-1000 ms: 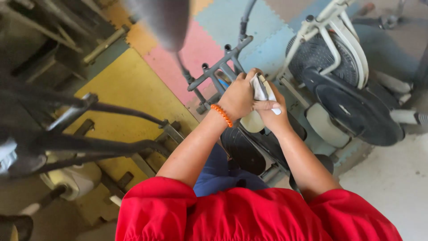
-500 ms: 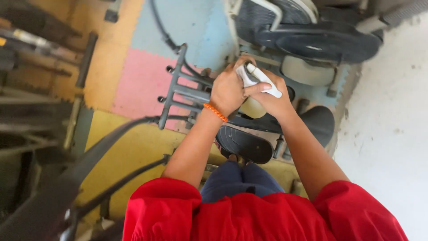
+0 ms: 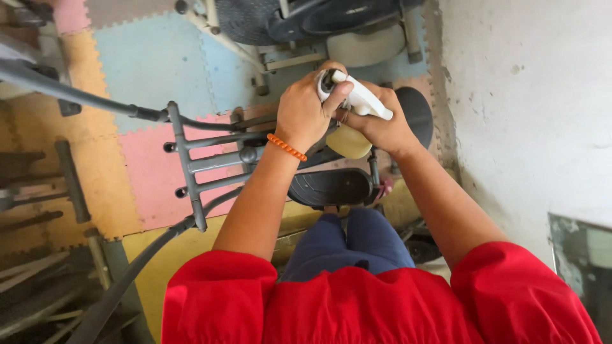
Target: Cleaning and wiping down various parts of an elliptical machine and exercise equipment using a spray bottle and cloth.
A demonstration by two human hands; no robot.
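Left hand: my left hand (image 3: 305, 113) is wrapped over the white spray head (image 3: 357, 97) of the spray bottle (image 3: 348, 141), fingers (image 3: 336, 95) closed on it, thumb side up.
Right hand: my right hand (image 3: 381, 127) holds the same bottle from the other side, fingers curled shut around its neck; most of them are hidden behind the bottle.
Bottle: it sits between both hands, up in the air above the dark pedal (image 3: 328, 186); only the pale yellowish lower body and the white nozzle tip show.
Hidden: the trigger and cap are covered by my left hand, so I cannot tell how they stand.
Wrist: an orange bead bracelet (image 3: 286, 147) circles my left wrist.
Cut off: the exercise machine (image 3: 299, 22) at the top runs out of the picture; its dark wheel and pale housing show only in part.
Left side: a grey metal frame (image 3: 191, 162) with crossbars lies over the pink, blue and yellow foam floor mats (image 3: 146, 64); more bars crowd the left edge, blurred.
Right side: a bare pale wall (image 3: 529, 114) stands close beside my right arm.
Below: my red sleeves (image 3: 217, 299) fill the bottom edge, with my blue trousers (image 3: 357, 245) between them.
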